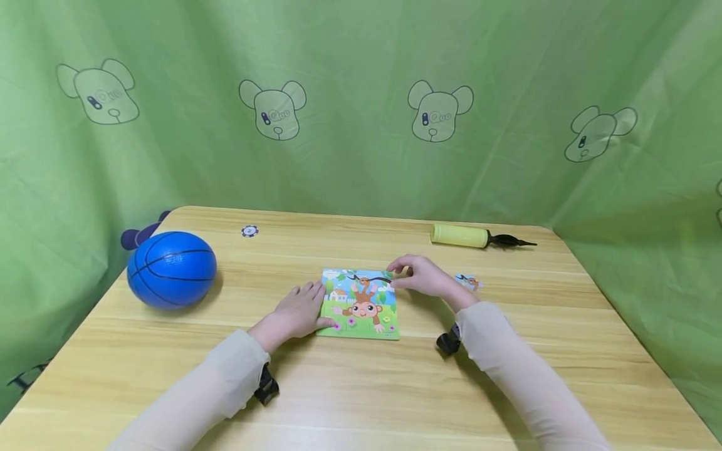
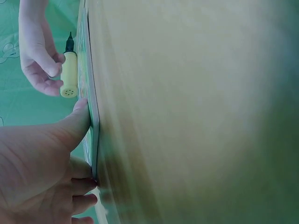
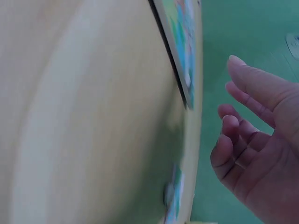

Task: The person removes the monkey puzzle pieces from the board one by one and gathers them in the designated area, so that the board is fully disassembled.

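Note:
A square picture puzzle [image 1: 361,307] with a monkey on it lies flat on the wooden table. At its left side rests my left hand [image 1: 299,308], fingers extended along the edge; in the left wrist view the thumb [image 2: 80,114] touches the puzzle's top. Over the upper right corner hovers my right hand [image 1: 420,275]. Seen from the right wrist, the fingers [image 3: 233,154] of that hand are loosely bent with nothing between them, apart from the board. Partly behind the right wrist, a loose puzzle piece [image 1: 469,282] with an orange figure lies on the table.
A blue basketball [image 1: 172,269] sits at the table's left. Farther back lie a small round chip [image 1: 250,231] and, to the right, a yellow hand pump [image 1: 459,236] with a black nozzle. Green cloth [image 1: 361,169] hangs behind the table and along its sides.

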`<action>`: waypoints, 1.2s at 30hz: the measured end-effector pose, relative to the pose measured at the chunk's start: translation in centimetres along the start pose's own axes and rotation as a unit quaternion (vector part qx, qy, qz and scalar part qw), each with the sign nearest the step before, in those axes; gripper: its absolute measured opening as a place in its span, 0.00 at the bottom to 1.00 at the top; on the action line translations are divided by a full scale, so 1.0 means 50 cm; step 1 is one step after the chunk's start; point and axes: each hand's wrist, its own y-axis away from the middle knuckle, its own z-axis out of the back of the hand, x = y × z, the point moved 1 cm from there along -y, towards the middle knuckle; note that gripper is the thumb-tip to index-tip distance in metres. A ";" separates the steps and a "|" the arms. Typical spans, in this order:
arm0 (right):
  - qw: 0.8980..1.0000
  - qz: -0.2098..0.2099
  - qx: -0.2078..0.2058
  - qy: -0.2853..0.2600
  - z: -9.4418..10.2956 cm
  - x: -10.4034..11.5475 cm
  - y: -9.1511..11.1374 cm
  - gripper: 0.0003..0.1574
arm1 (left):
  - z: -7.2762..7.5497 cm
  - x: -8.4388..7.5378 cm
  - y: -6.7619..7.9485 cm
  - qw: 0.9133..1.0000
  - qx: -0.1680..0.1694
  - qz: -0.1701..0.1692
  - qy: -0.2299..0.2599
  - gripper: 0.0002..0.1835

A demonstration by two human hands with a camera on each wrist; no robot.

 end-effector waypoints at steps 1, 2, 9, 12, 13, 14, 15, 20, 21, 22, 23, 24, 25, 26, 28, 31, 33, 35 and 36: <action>1.000 0.003 0.006 0.005 -0.007 0.003 -0.004 0.21 | 0.000 0.000 0.000 1.000 0.000 0.000 0.000 0.45; 1.000 0.007 0.012 0.011 -0.013 0.007 -0.008 0.21 | 0.000 0.000 0.000 1.000 0.000 0.000 0.000 0.45; 0.998 0.020 0.049 0.039 -0.048 0.019 -0.025 0.17 | 0.000 0.000 0.000 1.000 0.001 -0.001 -0.006 0.45; 0.997 0.019 0.059 0.051 -0.057 0.022 -0.028 0.15 | 0.000 0.000 -0.001 1.000 0.002 -0.001 -0.008 0.45; 0.997 0.018 0.061 0.054 -0.059 0.023 -0.029 0.15 | -0.001 0.000 -0.001 1.000 0.003 -0.001 -0.008 0.45; 0.996 0.017 0.062 0.057 -0.061 0.024 -0.030 0.14 | 0.000 0.000 0.000 1.000 0.003 0.000 -0.008 0.45; 0.996 0.014 0.063 0.060 -0.063 0.024 -0.031 0.14 | 0.000 0.000 0.000 1.000 0.004 0.000 -0.008 0.46; 0.996 -0.008 0.068 0.064 -0.065 0.031 -0.031 0.12 | 0.002 -0.001 0.002 1.000 0.004 0.000 -0.006 0.45; 0.995 -0.011 0.068 0.065 -0.065 0.032 -0.030 0.12 | 0.003 -0.002 0.003 1.000 0.004 0.000 -0.007 0.45; 0.995 -0.012 0.068 0.065 -0.065 0.032 -0.030 0.12 | 0.003 -0.002 0.003 1.000 0.004 0.000 -0.006 0.45; 0.995 -0.012 0.068 0.066 -0.065 0.033 -0.030 0.11 | 0.004 -0.002 0.004 1.000 0.005 0.000 -0.007 0.45; 0.996 -0.011 0.067 0.066 -0.066 0.033 -0.030 0.11 | 0.005 -0.002 0.004 1.000 0.005 0.000 -0.005 0.45; 0.996 -0.012 0.066 0.064 -0.066 0.034 -0.030 0.10 | 0.005 -0.003 0.004 1.000 0.005 0.000 -0.006 0.45; 0.996 -0.010 0.065 0.062 -0.066 0.035 -0.030 0.10 | 0.005 -0.003 0.004 1.000 0.006 0.001 -0.006 0.45; 0.996 -0.011 0.061 0.057 -0.067 0.035 -0.030 0.09 | 0.005 -0.003 0.004 1.000 0.005 0.001 -0.004 0.45; 0.997 -0.015 0.056 0.051 -0.068 0.036 -0.031 0.07 | 0.005 -0.003 0.004 1.000 0.004 0.001 -0.001 0.45; 0.997 -0.018 0.052 0.049 -0.068 0.037 -0.031 0.07 | 0.005 -0.003 0.004 1.000 0.003 0.001 0.000 0.45; 0.997 -0.019 0.050 0.050 -0.068 0.038 -0.031 0.08 | 0.005 -0.003 0.004 1.000 0.002 0.002 0.002 0.45; 0.997 -0.020 0.048 0.052 -0.068 0.039 -0.031 0.09 | 0.006 -0.003 0.004 1.000 0.001 0.002 0.002 0.45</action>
